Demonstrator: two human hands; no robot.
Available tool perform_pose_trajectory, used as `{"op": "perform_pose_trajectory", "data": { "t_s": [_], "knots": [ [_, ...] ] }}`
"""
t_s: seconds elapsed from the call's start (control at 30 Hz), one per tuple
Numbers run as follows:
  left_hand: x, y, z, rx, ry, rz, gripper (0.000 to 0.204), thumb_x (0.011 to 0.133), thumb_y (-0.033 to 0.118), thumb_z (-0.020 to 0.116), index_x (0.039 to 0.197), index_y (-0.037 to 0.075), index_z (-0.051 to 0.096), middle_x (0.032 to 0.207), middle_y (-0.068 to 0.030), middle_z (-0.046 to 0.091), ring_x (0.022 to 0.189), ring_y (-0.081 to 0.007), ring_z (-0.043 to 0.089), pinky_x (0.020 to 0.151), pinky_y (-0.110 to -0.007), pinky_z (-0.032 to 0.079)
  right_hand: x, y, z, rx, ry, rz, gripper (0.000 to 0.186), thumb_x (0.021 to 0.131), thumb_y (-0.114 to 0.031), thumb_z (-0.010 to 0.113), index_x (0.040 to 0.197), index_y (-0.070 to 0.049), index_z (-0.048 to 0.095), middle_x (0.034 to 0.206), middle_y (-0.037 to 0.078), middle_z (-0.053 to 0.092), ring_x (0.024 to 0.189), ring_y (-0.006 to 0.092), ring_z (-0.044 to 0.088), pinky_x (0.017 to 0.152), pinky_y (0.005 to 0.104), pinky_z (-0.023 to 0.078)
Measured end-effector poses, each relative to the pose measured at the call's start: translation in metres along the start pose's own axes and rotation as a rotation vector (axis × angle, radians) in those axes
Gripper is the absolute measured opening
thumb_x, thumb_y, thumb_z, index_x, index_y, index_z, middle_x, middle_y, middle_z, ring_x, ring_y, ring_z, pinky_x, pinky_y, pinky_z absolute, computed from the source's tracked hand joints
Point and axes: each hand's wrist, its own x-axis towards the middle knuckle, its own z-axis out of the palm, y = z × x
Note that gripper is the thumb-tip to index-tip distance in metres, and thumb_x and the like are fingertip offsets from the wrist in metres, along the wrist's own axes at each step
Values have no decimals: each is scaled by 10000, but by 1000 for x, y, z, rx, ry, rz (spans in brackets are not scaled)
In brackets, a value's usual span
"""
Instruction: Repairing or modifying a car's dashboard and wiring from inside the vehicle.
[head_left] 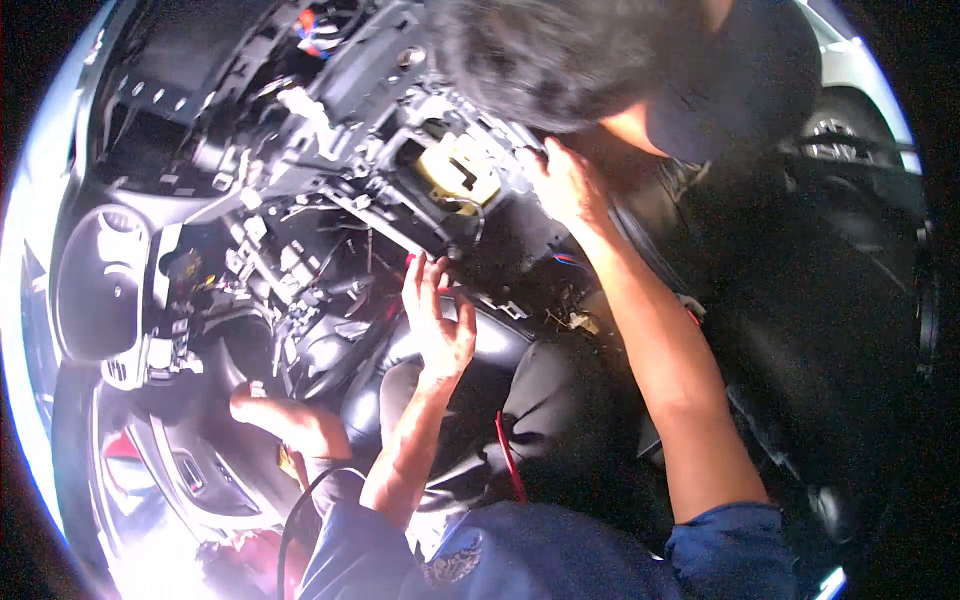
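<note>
My left hand (pixel 437 320) has its fingers raised and apart, below a long bracket (pixel 385 220), near a small red piece at its fingertips; touching is unclear. My right hand (pixel 568 185) has its fingers curled on the edge of the dashboard frame (pixel 515 145) in a stripped car interior. Between and above my hands is a pale yellow panel (pixel 455 165) with a dark slot. Exposed brackets and connectors (pixel 280 270) lie left of my left hand. Blue and red wires (pixel 568 258) run below my right hand.
A co-worker's dark-haired head and shoulder (pixel 560 50) lean in at the top. Another person's arm (pixel 290 420) reaches in at lower left, by the door (pixel 195 470). An instrument housing (pixel 98 280) is at far left. A red cable (pixel 505 450) and dark seat (pixel 820 380) are nearby.
</note>
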Motion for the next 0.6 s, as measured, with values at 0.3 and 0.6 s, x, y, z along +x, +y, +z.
{"op": "perform_pose_trajectory", "data": {
  "t_s": [0.3,0.6],
  "knots": [
    [5,-137,-7,-895,320,-786,296,846,42,530,1127,-9,605,939,-69,638,812,-131,592,748,-250,478,23,11,21,-96,119,-27,697,906,-563,502,1270,30,531,1194,263,605,1139,356,587,968,429,434],
    [170,-233,19,-1453,525,-955,357,933,178,481,1262,44,513,1169,-164,603,1024,-325,596,879,-482,502,16,17,17,0,145,-212,639,956,-458,518,1192,135,530,1159,265,608,1069,334,575,966,385,402]
  ]
}}
